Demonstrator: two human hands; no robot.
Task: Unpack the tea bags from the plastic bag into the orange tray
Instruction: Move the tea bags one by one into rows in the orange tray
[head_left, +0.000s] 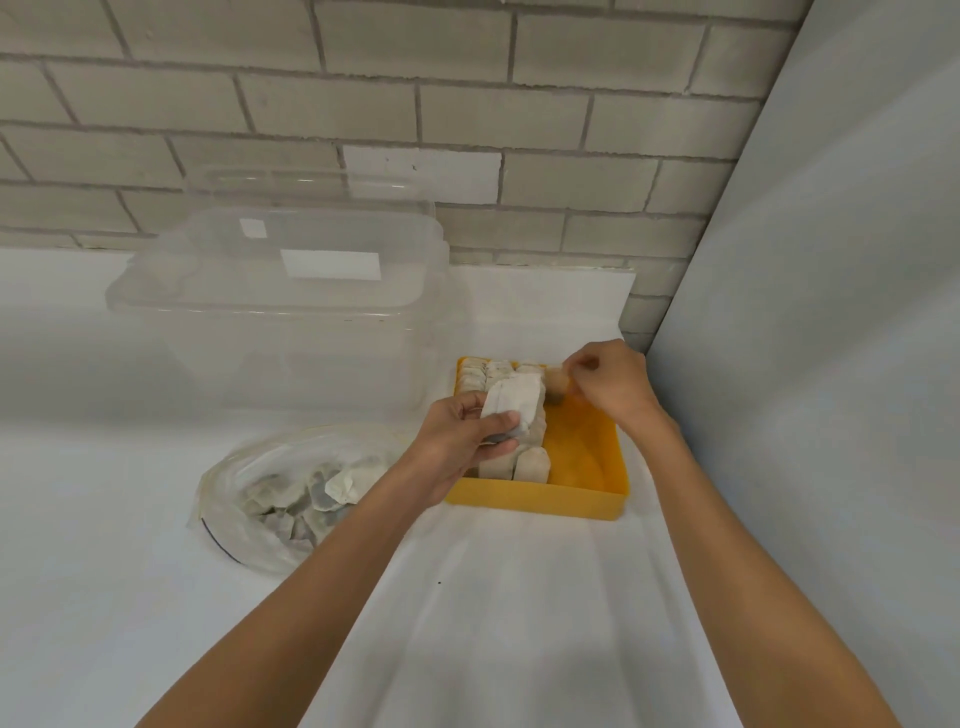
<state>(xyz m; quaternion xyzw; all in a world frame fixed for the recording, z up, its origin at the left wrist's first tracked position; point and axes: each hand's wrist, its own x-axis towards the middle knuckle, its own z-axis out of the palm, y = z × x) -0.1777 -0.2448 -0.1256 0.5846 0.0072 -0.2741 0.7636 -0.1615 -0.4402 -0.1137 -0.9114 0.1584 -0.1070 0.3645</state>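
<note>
The orange tray (582, 501) lies on the white table, with rows of tea bags (530, 462) filling its left half. My left hand (457, 441) grips a small stack of white tea bags (514, 402) just above the tray's left side. Over the tray's far right part, my right hand (613, 384) pinches a single blurred tea bag (556, 387). To the left of the tray lies the clear plastic bag (280, 493), open, with several tea bags still inside.
A large clear plastic storage box (291, 312) with its lid stands behind the bag, against the grey brick wall. A pale grey panel (831, 312) rises close on the right of the tray. White table surface (519, 597) stretches toward me.
</note>
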